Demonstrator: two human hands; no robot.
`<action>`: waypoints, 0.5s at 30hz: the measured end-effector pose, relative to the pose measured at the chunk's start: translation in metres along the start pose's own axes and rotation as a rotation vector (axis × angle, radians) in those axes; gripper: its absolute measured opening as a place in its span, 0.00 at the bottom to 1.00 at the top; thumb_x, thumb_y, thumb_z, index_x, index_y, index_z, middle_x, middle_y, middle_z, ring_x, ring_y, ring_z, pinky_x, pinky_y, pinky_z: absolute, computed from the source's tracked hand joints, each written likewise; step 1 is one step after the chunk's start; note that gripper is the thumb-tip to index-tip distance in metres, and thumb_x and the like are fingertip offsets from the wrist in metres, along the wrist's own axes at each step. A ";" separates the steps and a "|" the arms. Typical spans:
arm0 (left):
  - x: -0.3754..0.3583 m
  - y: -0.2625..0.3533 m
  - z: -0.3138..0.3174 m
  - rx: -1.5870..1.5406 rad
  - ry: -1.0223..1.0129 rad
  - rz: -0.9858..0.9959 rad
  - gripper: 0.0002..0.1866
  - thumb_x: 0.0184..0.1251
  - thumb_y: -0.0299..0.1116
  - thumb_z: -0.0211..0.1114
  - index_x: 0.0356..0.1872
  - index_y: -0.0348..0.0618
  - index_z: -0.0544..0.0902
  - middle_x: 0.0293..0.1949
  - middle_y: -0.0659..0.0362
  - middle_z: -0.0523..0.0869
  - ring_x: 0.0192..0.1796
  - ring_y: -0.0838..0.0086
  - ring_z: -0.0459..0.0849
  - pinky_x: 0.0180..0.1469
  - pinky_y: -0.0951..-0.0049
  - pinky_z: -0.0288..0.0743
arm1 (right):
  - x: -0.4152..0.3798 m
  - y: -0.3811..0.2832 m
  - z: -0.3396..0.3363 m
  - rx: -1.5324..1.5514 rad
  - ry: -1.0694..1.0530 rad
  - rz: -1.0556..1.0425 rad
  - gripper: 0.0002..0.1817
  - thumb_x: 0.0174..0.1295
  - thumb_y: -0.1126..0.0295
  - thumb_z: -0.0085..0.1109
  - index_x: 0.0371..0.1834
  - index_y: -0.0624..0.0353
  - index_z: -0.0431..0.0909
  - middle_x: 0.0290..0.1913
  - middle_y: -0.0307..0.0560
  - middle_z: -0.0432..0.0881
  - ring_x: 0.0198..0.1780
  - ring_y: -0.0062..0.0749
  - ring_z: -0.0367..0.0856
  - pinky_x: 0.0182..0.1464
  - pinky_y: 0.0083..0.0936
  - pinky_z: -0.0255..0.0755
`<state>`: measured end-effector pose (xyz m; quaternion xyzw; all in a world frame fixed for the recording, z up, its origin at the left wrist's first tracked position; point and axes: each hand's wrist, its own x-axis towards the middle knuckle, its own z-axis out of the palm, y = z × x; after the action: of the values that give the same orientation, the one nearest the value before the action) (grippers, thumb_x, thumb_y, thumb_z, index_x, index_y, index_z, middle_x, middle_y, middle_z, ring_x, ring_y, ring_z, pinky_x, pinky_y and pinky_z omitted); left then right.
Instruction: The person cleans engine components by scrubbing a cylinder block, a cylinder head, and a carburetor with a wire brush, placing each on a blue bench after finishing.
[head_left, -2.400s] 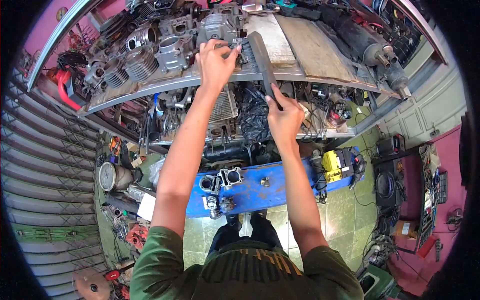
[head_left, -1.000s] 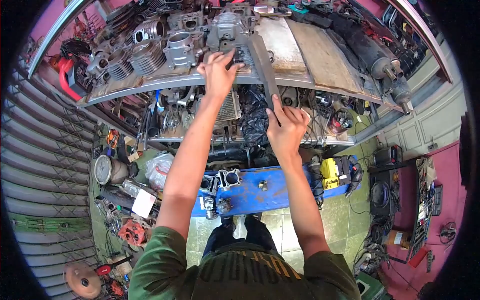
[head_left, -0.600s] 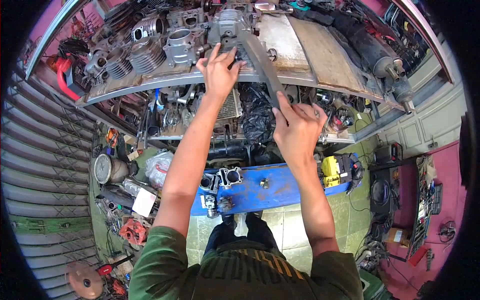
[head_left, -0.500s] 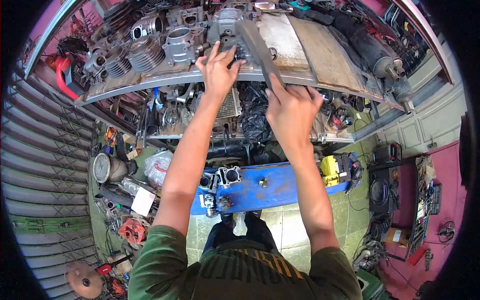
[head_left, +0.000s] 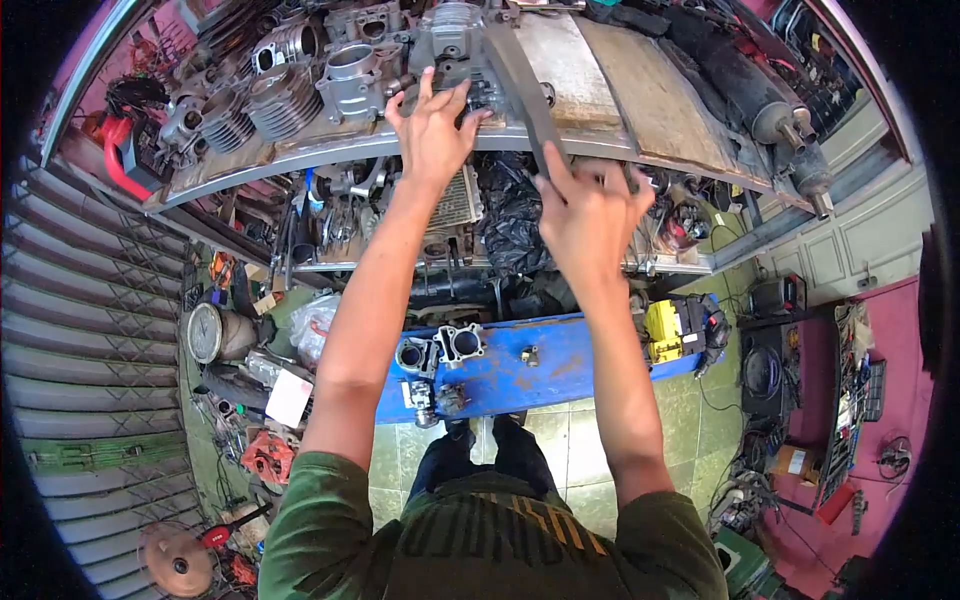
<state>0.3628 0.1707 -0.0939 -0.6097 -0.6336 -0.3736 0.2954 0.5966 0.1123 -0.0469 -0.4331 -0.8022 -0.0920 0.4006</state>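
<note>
At the front edge of the upper shelf [head_left: 330,152], the left hand [head_left: 435,130] is spreading its fingers in an open curve beside a small dark metal part [head_left: 484,96]; whether the fingertips are pinching it is hard to tell. The right hand [head_left: 592,212] is gripping the long brush [head_left: 528,95] by its lower end, with the forefinger lying along it. The brush is slanting across the shelf's front edge, its far end reaching in over the shelf near a finned metal casting [head_left: 450,30]; the bristles are too blurred to make out.

Under the upper shelf, a black plastic bag [head_left: 512,230] is bulging, its contents hidden, and toward the right a round container [head_left: 686,224] is holding small parts that are too small to name. Below the shelf and to its left, a clear plastic bag [head_left: 312,322] and a red bag [head_left: 268,458] are sitting on the floor side, their contents unclear.

On the upper shelf, a pale board [head_left: 565,75] and a brown board [head_left: 665,100] are lying right of the brush, giving it flat room on that side, while the cylinders [head_left: 283,100] are crowding left of the left hand. Below the shelf, the blue bench [head_left: 580,365] is carrying two cylinder blocks [head_left: 462,343] near its far edge.
</note>
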 end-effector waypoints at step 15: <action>0.004 -0.013 0.001 -0.029 -0.084 -0.004 0.23 0.66 0.52 0.72 0.55 0.51 0.90 0.47 0.57 0.92 0.73 0.62 0.77 0.73 0.43 0.47 | -0.051 0.018 0.001 0.193 0.136 0.116 0.20 0.55 0.66 0.76 0.54 0.47 0.91 0.30 0.41 0.89 0.44 0.30 0.83 0.64 0.44 0.59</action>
<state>0.3495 0.1744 -0.0928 -0.6279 -0.6410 -0.3575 0.2590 0.6258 0.0923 -0.0876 -0.4312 -0.7518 -0.0202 0.4984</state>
